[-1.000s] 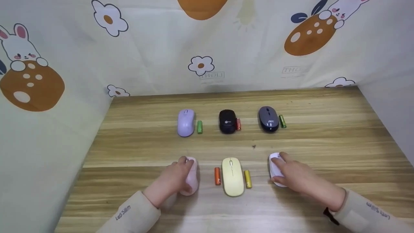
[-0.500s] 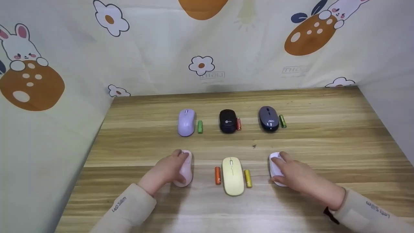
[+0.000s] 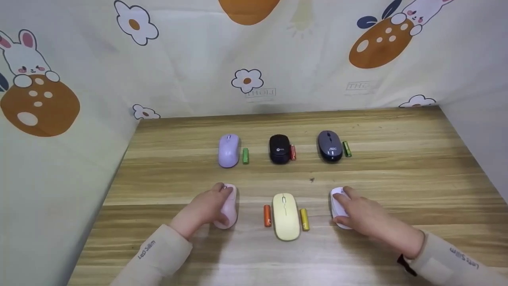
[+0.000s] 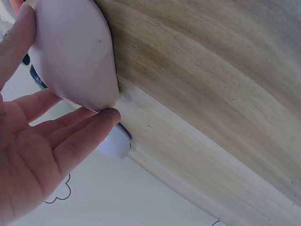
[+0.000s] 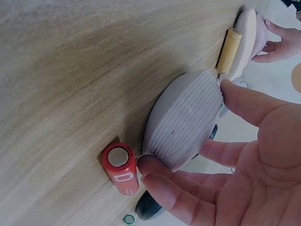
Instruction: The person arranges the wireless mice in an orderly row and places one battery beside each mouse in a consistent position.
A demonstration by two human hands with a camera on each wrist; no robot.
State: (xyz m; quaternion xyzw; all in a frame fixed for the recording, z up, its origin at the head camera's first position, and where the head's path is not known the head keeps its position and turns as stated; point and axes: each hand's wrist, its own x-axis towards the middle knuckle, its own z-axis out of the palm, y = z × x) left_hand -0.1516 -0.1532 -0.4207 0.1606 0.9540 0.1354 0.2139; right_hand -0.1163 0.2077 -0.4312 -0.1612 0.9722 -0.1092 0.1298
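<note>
My left hand (image 3: 200, 212) holds a pink computer mouse (image 3: 230, 210) by its sides on the table; in the left wrist view the thumb lies along one side of the mouse (image 4: 75, 52) and the fingertips touch its other side. To the right, my right hand (image 3: 367, 216) grips a white mouse (image 3: 337, 208) between thumb and fingers. Its ribbed side (image 5: 183, 122) faces the right wrist camera. Beside the fingertips there stands a red battery (image 5: 123, 176), which the hand hides in the head view. Between both hands lies a yellow mouse (image 3: 286, 218), flanked by an orange battery (image 3: 267, 215) and a yellow battery (image 3: 304, 219).
Farther back on the wooden table (image 3: 174, 159) is a row: a purple mouse (image 3: 228, 153) with a green battery (image 3: 245, 156), a black mouse (image 3: 279, 149) with a red battery (image 3: 293, 152), and a dark grey mouse (image 3: 330, 146) with a green battery (image 3: 347, 149). Patterned cloth (image 3: 190, 71) encloses the table.
The left hand has shifted the pink mouse a little away from the body and to the left, then stopped. On the white mouse, the right hand keeps its place.
</note>
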